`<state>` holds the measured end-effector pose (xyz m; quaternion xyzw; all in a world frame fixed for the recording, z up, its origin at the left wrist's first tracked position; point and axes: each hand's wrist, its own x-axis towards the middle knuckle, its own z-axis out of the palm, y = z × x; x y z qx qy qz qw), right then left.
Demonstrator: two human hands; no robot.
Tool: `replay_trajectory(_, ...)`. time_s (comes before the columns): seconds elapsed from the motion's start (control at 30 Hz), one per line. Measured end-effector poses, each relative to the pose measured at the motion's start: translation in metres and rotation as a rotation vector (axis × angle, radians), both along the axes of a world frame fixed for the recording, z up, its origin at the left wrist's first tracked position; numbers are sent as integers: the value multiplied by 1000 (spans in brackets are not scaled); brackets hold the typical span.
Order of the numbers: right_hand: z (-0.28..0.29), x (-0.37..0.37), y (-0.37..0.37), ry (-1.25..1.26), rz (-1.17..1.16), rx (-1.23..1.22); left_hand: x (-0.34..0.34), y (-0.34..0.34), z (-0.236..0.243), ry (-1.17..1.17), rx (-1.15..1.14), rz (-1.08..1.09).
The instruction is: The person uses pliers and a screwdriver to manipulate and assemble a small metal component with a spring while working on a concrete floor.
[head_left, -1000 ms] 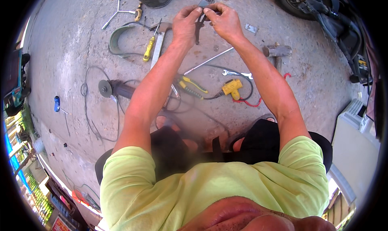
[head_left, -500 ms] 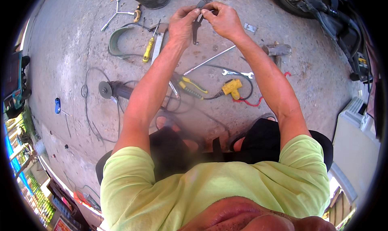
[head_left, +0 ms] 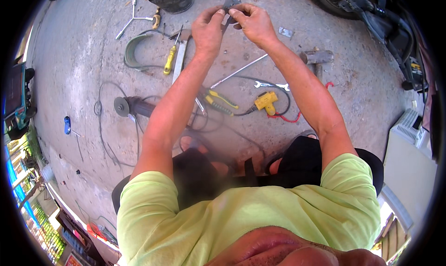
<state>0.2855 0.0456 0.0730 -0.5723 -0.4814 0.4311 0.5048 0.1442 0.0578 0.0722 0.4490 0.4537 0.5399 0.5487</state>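
So, head view, the only one there is: a rough concrete floor (head_left: 81,91) with tools strewn all over it. With the clock centred on the middle of the view, a motorbike wheel (head_left: 346,1) can be seen at about half past 1, and a pale cabinet (head_left: 411,161) is parked between 3 and 4.

The dark metal piece (head_left: 231,0) is up at 12 o'clock, pinched between thumb and fingers of both the left hand (head_left: 207,31) and the right hand (head_left: 254,24), thumb tips nearly meeting. It's been picked up and not yet set down, so it's probably mid-handling. No finished result can be made out, and how much is left can't be told.

Around it, a black bucket (head_left: 172,0) is sat just past 11, with a hammer (head_left: 180,59) and yellow screwdriver (head_left: 170,61) near 11. An angle grinder (head_left: 141,107) is lying between 9 and 10, yellow-handled pliers (head_left: 222,101) just above centre, a yellow connector (head_left: 266,102) around 2 and a mallet (head_left: 318,57) further out near 2.

Nothing seems to be blocking the hands, though the piece's middle is hidden by the fingers, and the floor nearer the feet is cluttered with cable.
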Motion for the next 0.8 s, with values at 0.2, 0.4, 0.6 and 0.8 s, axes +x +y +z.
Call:
replay_trajectory(0.2, 4, -3, 1, -30, -5, -1, -1, 4, 2, -32, -11, 41)
replay_trajectory(0.4, 5, -1, 1, -169, 22, 4, -2, 5, -1, -28, 2, 16)
replay_trajectory(0.6, 6, 1, -1, -28, 64, 6, -5, 6, -1, 3, 33, -24)
replay_trajectory(0.8, 5, 0, 1, 118, 55, -29, -7, 9, -5, -76, -6, -68)
